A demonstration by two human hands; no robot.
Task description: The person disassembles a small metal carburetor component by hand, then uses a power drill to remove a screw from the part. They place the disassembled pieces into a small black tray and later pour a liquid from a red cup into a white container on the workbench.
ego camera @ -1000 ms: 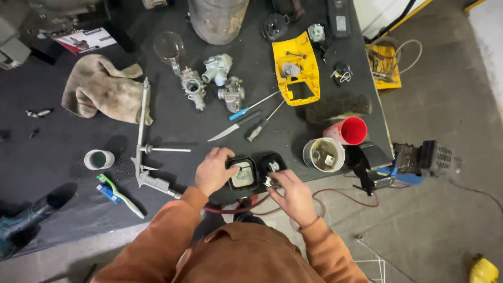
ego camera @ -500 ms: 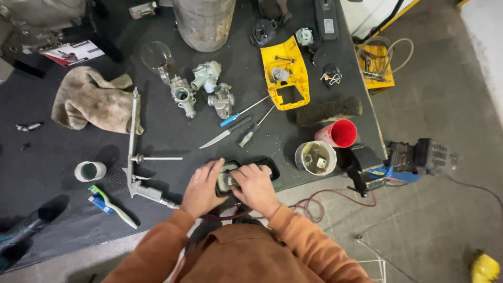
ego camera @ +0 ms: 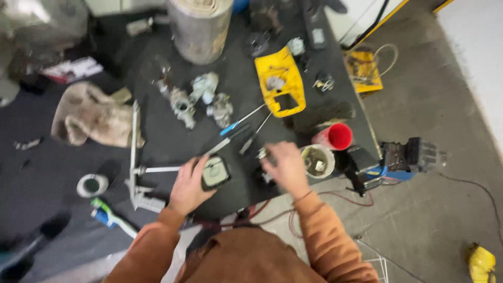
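Observation:
My left hand grips a small black-rimmed part with a pale face at the front edge of the dark workbench. Just to the right, my right hand hovers over the bench beside a white cup of small parts, with a small metal piece at its fingertips. The frame is blurred, so whether those fingers pinch the piece is unclear. Both arms wear orange sleeves.
On the bench: screwdrivers, carburettor-like metal parts, a yellow tray, a red cup, a tan rag, a metal cylinder, a tape roll and a green-blue brush. A small engine stands on the floor to the right.
My hands, together over the black part half a second ago, have separated: the left keeps the part, the right has swung right toward the white cup. The view has shifted.

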